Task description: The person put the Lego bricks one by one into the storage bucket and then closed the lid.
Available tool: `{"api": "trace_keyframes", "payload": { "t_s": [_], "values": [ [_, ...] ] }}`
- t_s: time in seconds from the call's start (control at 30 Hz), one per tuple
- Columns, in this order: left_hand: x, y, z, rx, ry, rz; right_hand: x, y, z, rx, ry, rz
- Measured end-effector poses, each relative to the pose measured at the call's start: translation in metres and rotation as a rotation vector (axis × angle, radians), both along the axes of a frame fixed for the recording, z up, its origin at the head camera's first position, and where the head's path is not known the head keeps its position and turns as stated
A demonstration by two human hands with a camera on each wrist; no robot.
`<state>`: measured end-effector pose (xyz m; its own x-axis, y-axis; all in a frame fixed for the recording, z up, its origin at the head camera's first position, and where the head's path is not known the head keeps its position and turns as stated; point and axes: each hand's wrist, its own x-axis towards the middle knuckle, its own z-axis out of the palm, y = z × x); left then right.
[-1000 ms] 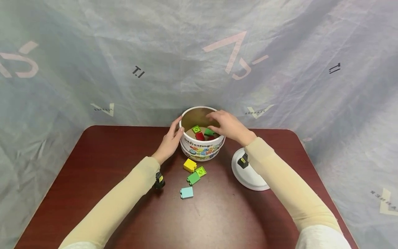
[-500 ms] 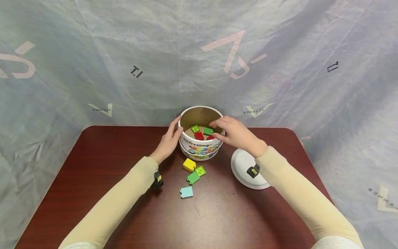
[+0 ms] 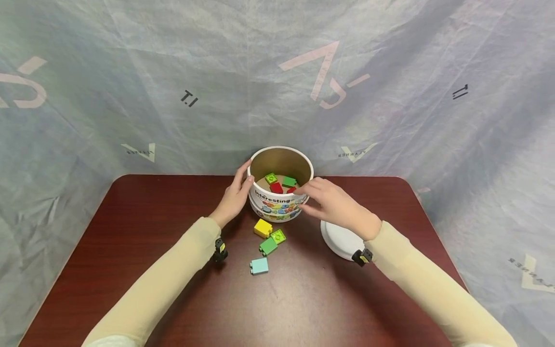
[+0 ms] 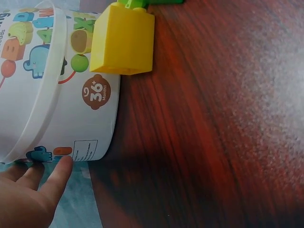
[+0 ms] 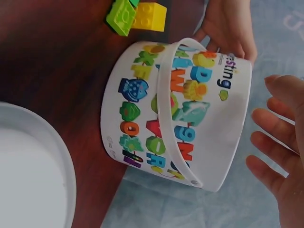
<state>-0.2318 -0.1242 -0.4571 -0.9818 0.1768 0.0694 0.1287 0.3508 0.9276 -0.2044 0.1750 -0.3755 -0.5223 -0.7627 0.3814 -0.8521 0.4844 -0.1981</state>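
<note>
A white round bucket [image 3: 277, 205] with colourful printed letters and animals stands at the table's back edge. Inside lie a lime-green brick [image 3: 270, 179], a green brick [image 3: 289, 181] and red bricks [image 3: 276, 188]. My left hand [image 3: 231, 200] rests against the bucket's left side, thumb at the rim and fingers stretched along the wall [image 4: 40, 194]. Just outside the rim at the front right, my right hand [image 3: 334, 205] has loosely bent, spread fingers and holds nothing. In the right wrist view its fingertips [image 5: 259, 116] are apart from the bucket's rim.
In front of the bucket lie a yellow brick [image 3: 262, 228], a lime-green brick [image 3: 278, 236], a green brick [image 3: 268, 246] and a light-blue brick [image 3: 259, 266]. A white lid [image 3: 340, 238] lies right of the bucket, partly under my right wrist. A grey cloth [image 3: 217, 120] hangs behind the table.
My right hand has moved out of the bucket's opening, to the right and towards me, uncovering more of the bricks inside. The left hand stays at the bucket's side.
</note>
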Motion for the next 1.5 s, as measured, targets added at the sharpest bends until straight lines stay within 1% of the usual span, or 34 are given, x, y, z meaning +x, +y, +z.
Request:
{"api": "trace_keyframes", "payload": {
  "t_s": [0.1,0.27,0.53,0.67,0.9,1.03,1.13,1.27,1.37,1.5],
  "values": [
    [-0.001,0.000,0.000,-0.004,-0.005,0.005,0.005,0.001,-0.004,0.000,0.016,0.010],
    [-0.003,0.000,-0.002,-0.003,-0.009,0.006,0.012,0.001,-0.013,-0.001,-0.009,0.040],
    [-0.006,0.000,-0.008,0.008,-0.004,0.005,0.019,-0.002,-0.038,-0.024,-0.023,0.075],
    [-0.006,0.000,-0.009,0.012,0.000,0.002,0.023,-0.006,-0.051,-0.019,-0.082,0.088],
    [-0.005,0.002,-0.006,0.013,-0.008,0.008,0.028,-0.010,-0.073,0.029,-0.188,0.076],
    [-0.002,0.005,-0.005,0.015,-0.003,0.023,0.028,-0.015,-0.085,0.057,-0.241,0.068],
    [-0.002,0.006,-0.003,0.016,-0.004,0.029,0.027,-0.017,-0.094,0.085,-0.266,0.040],
    [-0.001,0.006,-0.002,0.013,-0.018,0.033,0.025,-0.020,-0.101,0.115,-0.279,0.006],
    [-0.001,0.007,-0.001,0.007,-0.024,0.030,0.024,-0.023,-0.104,0.112,-0.272,0.015],
    [0.000,0.007,-0.001,0.007,-0.023,0.024,0.022,-0.027,-0.109,0.096,-0.265,0.050]
  ]
}}
